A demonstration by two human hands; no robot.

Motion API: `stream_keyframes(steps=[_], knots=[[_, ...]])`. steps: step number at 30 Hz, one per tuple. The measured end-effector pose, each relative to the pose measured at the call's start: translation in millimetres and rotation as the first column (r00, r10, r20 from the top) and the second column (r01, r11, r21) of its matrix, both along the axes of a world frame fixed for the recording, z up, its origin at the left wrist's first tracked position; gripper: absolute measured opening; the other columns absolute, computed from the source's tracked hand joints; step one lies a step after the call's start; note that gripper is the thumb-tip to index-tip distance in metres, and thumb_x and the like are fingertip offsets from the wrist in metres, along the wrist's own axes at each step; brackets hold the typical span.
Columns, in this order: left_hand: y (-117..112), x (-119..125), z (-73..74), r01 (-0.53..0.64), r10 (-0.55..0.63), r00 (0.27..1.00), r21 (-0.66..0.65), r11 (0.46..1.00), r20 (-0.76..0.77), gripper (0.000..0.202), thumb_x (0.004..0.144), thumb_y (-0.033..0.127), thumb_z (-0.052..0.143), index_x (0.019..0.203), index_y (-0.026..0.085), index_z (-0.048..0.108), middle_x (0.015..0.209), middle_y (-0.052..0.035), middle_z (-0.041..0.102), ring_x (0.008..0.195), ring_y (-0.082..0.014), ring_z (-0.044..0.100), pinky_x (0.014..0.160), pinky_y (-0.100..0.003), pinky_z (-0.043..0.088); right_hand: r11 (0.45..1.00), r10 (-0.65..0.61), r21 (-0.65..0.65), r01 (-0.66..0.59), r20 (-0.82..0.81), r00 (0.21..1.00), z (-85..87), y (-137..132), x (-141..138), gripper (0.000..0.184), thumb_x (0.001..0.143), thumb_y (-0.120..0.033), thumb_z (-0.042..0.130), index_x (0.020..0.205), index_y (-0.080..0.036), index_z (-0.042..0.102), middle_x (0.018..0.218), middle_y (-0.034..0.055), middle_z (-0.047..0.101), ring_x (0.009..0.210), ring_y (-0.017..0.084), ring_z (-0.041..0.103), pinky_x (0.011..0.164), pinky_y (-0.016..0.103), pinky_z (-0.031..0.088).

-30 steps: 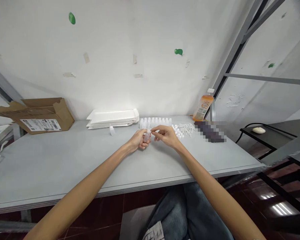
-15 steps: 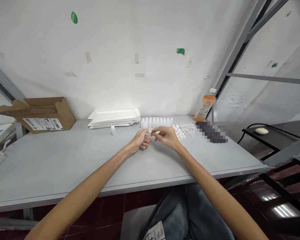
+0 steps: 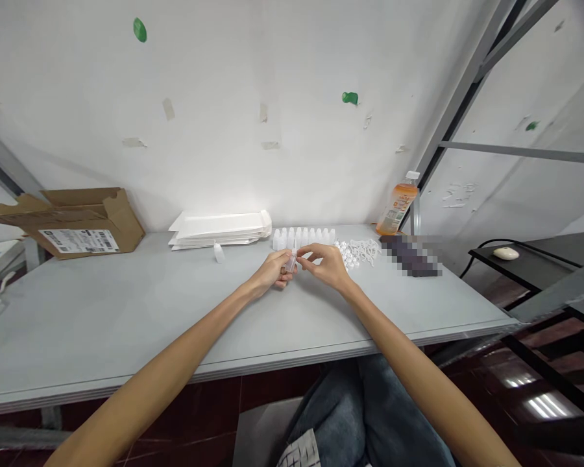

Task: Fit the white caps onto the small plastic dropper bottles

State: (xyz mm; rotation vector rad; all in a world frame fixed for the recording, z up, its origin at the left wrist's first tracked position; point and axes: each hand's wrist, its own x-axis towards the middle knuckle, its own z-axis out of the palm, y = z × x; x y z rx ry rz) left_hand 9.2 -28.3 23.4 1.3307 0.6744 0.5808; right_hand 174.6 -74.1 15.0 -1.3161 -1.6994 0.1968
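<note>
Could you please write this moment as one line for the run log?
left hand: holds small translucent plastic bottle | right hand: fingers at its top | nearby: row of white bottles

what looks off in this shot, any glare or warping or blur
In the head view, wide-angle warping bows the front edge of the table; glare whitens the wall and streaks the floor tiles; a dark object is pixelated.
</note>
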Motion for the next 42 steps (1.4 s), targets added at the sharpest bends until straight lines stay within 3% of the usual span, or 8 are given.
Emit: stream_keyframes(steps=[11,26,31,35,42], knots=[[-0.6,-4.3,2.1,0.14,-0.144,0.986,0.055,0.989,0.082,0.019,0.086,0.034,0.054,0.084,0.015,0.053,0.079,-0.0015,0.046,0.05,-0.0042,0.033,0.041,-0.015,0.021,0.996,0.085,-0.012,-0.087,-0.14,0.986,3.4,-0.3,4.6,0.018,0.08,-0.037,0.066,0.077,-0.019,0.068,0.079,0.0032,0.07,0.06,0.016,0.068,0.063,0.028,0.053],[-4.9,-3.6,3.8,0.114,-0.122,0.99,0.112,0.987,0.069,0.024,0.086,0.04,0.057,0.086,0.016,0.054,0.079,-0.0007,0.044,0.05,-0.0039,0.033,0.041,-0.015,0.021,0.97,0.204,-0.072,-0.232,-0.278,0.939,10.3,-5.3,1.8,0.035,0.079,-0.051,0.065,0.076,-0.017,0.066,0.072,0.006,0.068,0.066,0.02,0.07,0.065,0.032,0.055],[-4.5,-3.5,9.7,0.104,-0.12,0.986,0.135,0.985,0.114,0.022,0.086,0.038,0.056,0.084,0.015,0.055,0.079,-0.0014,0.046,0.051,-0.0045,0.034,0.041,-0.016,0.023,0.973,0.183,-0.074,-0.218,-0.32,0.929,14.9,-8.0,-0.7,0.032,0.079,-0.049,0.065,0.079,-0.018,0.066,0.072,0.0051,0.069,0.067,0.02,0.07,0.067,0.032,0.056],[-4.7,-1.9,12.8,0.078,-0.09,0.979,0.07,0.994,0.183,0.018,0.084,0.032,0.056,0.088,0.015,0.055,0.076,-0.0009,0.046,0.051,-0.005,0.035,0.042,-0.016,0.024,0.986,0.119,-0.066,-0.152,-0.355,0.927,16.3,-7.9,-2.4,0.027,0.079,-0.044,0.064,0.081,-0.018,0.066,0.069,0.004,0.069,0.063,0.019,0.07,0.064,0.03,0.056],[-3.7,-1.5,10.7,0.025,-0.022,0.976,-0.01,1.0,0.216,0.012,0.083,0.028,0.05,0.085,0.016,0.052,0.067,0.0016,0.042,0.047,-0.0054,0.032,0.042,-0.016,0.024,0.994,0.072,-0.044,-0.095,-0.376,0.924,14.0,-5.3,-0.8,0.026,0.079,-0.042,0.064,0.078,-0.016,0.068,0.081,0.0078,0.072,0.056,0.016,0.066,0.055,0.029,0.054]])
